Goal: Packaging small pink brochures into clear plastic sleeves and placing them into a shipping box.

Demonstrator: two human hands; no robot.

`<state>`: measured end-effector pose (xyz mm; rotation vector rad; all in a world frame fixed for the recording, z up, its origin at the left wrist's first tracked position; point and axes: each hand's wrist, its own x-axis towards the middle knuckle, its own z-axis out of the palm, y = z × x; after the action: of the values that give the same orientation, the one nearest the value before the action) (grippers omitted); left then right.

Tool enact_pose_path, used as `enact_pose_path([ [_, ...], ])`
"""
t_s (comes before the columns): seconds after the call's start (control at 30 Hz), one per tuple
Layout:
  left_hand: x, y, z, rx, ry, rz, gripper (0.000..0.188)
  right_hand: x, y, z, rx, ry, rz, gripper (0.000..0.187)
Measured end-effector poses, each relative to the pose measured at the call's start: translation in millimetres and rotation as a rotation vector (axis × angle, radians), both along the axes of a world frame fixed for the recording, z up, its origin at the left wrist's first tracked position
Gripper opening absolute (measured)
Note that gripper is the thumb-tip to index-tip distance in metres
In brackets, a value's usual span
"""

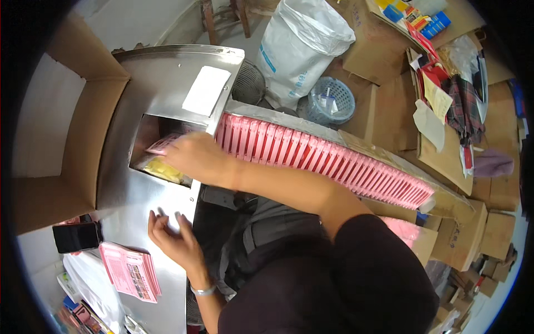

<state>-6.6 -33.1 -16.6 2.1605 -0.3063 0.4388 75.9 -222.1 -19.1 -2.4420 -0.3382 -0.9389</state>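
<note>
My right hand (197, 158) reaches over a rectangular opening in the metal table, its fingers closed at the edge of a pink printed card (161, 146). The fingertips are partly hidden and slightly blurred. Yellow crumpled material (164, 169) shows inside the opening, below the card. My left hand (175, 242) hovers palm-up over the metal table (125, 183), empty, with its fingers apart and a little curled. Nearest to it lies a stack of pink printed leaflets (130, 273). Under my right forearm runs a long row of pink flat pieces standing on edge (311, 150).
A white stack of paper (206, 91) lies beyond the opening. An open cardboard box (83, 139) stands at the left, above a black phone (77, 237). Behind the row are a white sack (300, 50) and a blue basket (332, 101). Cardboard boxes (464, 236) crowd the right.
</note>
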Motion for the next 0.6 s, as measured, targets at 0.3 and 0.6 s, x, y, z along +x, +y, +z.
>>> enact_pose_path([
  [0.3, -4.9, -14.6, 7.1, 0.062, -0.023, -0.084, 0.043, -129.8, -94.4, -52.1, 0.973, 0.645, 0.406, 0.047],
  [0.6, -9.6, -23.4, -15.1, -0.213, -0.105, -0.337, 0.024, -277.0, -181.4, -42.5, 1.080, 0.737, 0.008, 0.028],
])
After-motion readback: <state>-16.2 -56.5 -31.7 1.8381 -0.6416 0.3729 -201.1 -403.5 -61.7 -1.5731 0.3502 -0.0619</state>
